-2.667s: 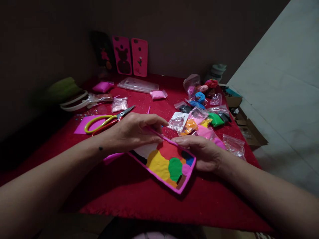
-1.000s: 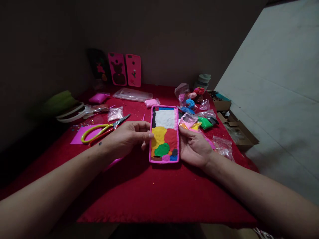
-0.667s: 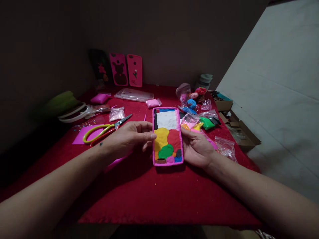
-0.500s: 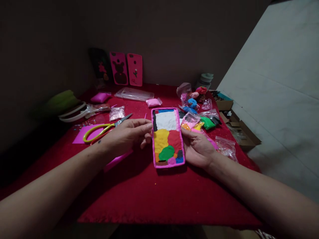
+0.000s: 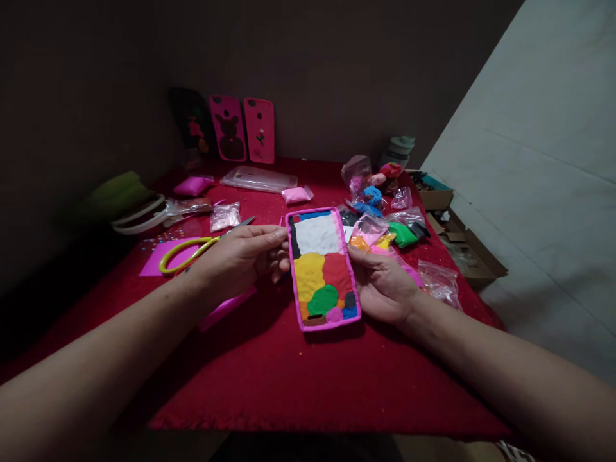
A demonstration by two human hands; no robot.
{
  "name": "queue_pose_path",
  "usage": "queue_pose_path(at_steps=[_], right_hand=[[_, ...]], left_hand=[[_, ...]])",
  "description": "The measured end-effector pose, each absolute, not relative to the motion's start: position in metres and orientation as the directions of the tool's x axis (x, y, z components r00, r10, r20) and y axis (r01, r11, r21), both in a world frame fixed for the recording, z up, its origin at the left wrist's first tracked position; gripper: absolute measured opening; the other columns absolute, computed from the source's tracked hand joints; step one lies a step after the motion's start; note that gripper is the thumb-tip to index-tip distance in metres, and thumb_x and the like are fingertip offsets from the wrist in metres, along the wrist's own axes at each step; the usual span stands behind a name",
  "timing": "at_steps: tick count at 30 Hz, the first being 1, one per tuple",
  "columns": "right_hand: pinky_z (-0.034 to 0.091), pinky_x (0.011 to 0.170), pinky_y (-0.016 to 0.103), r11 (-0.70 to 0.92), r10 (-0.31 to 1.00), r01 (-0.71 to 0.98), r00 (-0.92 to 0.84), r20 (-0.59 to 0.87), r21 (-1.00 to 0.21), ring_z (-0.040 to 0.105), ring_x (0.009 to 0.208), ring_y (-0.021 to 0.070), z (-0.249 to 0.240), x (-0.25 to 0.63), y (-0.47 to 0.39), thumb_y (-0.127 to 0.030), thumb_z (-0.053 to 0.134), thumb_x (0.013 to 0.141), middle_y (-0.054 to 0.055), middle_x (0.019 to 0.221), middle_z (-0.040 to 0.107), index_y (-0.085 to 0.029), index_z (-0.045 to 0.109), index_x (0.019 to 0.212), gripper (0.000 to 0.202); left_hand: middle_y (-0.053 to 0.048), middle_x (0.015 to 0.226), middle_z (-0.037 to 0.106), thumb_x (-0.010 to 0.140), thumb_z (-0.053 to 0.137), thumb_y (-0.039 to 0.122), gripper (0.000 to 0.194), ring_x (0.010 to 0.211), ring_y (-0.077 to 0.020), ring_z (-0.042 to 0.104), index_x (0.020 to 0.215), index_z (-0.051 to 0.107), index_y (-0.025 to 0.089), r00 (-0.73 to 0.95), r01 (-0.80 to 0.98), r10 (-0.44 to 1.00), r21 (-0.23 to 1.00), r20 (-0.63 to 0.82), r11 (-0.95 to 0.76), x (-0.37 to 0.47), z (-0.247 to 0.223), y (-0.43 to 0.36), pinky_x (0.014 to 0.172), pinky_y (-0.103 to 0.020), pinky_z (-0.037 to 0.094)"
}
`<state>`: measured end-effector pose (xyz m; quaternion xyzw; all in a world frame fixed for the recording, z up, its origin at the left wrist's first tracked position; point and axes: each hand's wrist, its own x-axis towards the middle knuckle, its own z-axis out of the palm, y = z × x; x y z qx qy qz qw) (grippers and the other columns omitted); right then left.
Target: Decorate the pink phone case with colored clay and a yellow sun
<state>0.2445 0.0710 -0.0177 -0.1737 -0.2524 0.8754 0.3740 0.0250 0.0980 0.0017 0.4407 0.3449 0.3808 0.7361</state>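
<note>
A phone case point(image 5: 309, 273) with a raised pink rim is held up over the red cloth, tilted a little. Patches of coloured clay cover it: white at the top, yellow and red in the middle, green, orange, blue, pink and brown lower down. My left hand point(image 5: 253, 250) pinches its upper left edge between thumb and fingers. Along the right edge, my right hand point(image 5: 385, 282) grips the case, thumb at the side and fingers partly hidden behind it. Yellow-handled scissors point(image 5: 185, 249) lie partly under my left hand, on a pink sheet point(image 5: 156, 260).
Decorated phone cases point(image 5: 228, 128) lean against the back wall. In front of them lies a clear phone case point(image 5: 258, 179). Bags of coloured clay point(image 5: 403, 234) crowd the right side of the red cloth point(image 5: 308, 385). Cardboard boxes point(image 5: 476, 253) stand beyond its right edge.
The phone case has tilted slightly, its top moving left and its bottom a little right and down. Both hands keep their hold, and the left has shifted slightly left.
</note>
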Motion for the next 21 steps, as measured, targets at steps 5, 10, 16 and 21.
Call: queue_pose_path(at_steps=[5,10,16,21], right_hand=[[0.041,0.109,0.044,-0.595,0.776,-0.546,-0.583,-0.243,-0.589,0.066,0.111,0.0221,-0.0148,0.2446,0.0704,-0.026,0.041,0.098,0.01,0.115,0.073,-0.012,0.068,0.115,0.035],[0.039,0.111,0.043,-0.607,0.782,-0.544,-0.537,-0.315,-0.58,0.065,0.112,0.0216,-0.0119,0.2431,0.0713,-0.024,0.042,0.096,0.011,0.115,0.073,-0.01,0.066,0.115,0.034],[0.04,0.11,0.041,-0.604,0.786,-0.547,-0.528,-0.321,-0.579,0.065,0.11,0.0203,-0.017,0.2453,0.075,-0.025,0.046,0.094,0.009,0.105,0.076,-0.014,0.068,0.108,0.028],[0.037,0.112,0.046,-0.55,0.814,-0.563,-0.526,-0.245,-0.617,0.063,0.115,0.0248,-0.0184,0.2498,0.0728,-0.028,0.065,0.079,0.01,0.101,0.076,-0.014,0.068,0.1,0.025]], left_hand=[[-0.006,0.064,0.062,0.086,0.062,0.017,0.013,0.054,-0.0124,0.059,0.078,0.069,0.008,0.487,-0.34,0.863,0.88,-0.138,0.332,0.0258,0.0046,0.0982,0.046,-0.021,0.051],[-0.003,0.064,0.061,0.084,0.065,0.013,0.006,0.053,-0.0104,0.058,0.082,0.069,0.009,0.483,-0.367,0.866,0.868,-0.13,0.334,0.028,0.0061,0.0977,0.047,-0.02,0.052],[-0.002,0.058,0.059,0.08,0.07,0.014,0.007,0.049,-0.0096,0.056,0.076,0.068,0.009,0.474,-0.379,0.873,0.867,-0.117,0.322,0.0276,0.0032,0.101,0.045,-0.019,0.051],[-0.002,0.06,0.06,0.083,0.066,0.011,0.007,0.05,-0.0093,0.057,0.076,0.068,0.009,0.386,-0.427,0.915,0.858,-0.115,0.288,0.026,0.0022,0.1028,0.047,-0.019,0.052]])
